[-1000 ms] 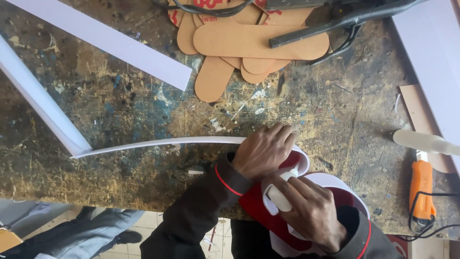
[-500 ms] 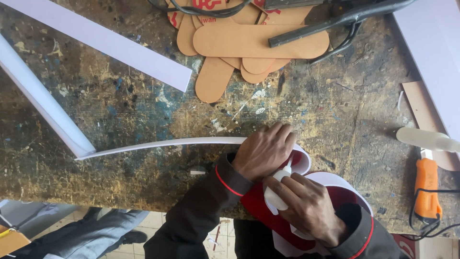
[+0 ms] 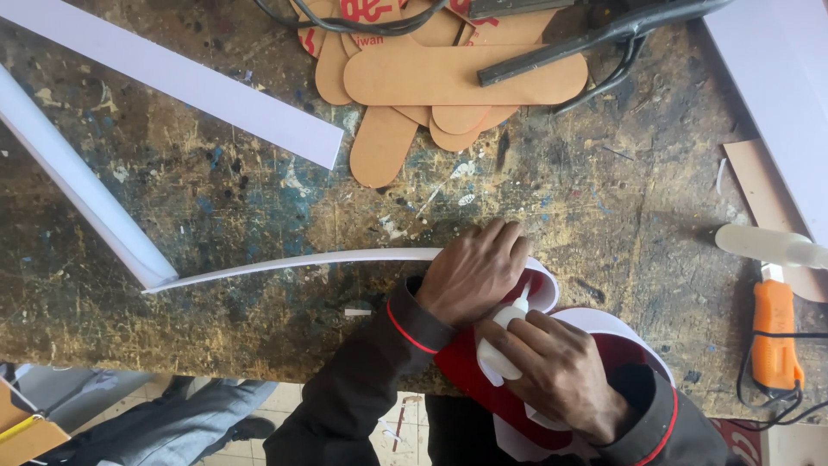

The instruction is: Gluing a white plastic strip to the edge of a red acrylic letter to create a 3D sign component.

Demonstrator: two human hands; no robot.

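The right hand (image 3: 561, 375), low in the frame just right of centre, is wrapped around a small white squeeze bottle (image 3: 500, 345) whose nozzle points up toward the left hand (image 3: 473, 274). The left hand lies palm down, fingers closed over the white strip (image 3: 293, 262) where it curls around the edge of a red shaped panel (image 3: 470, 375) with a white rim. Both sit at the lower edge of the bench (image 3: 259, 198), the panel partly overhanging it.

To do this well, I judge the nozzle tip should sit right in the seam between strip and panel edge, with a light, even squeeze so the bead stays thin. The left hand should press the strip flat against the curve and hold firm just next to the nozzle, so the bend does not spring open.

Further up, the strip runs left to a white angled bar (image 3: 78, 185). At right lies an orange-handled tool (image 3: 774, 332) with a black cable. At the top of the frame sit tan cardboard templates (image 3: 448, 82) under a dark tool, and a flat white strip (image 3: 172, 73) crosses the upper left
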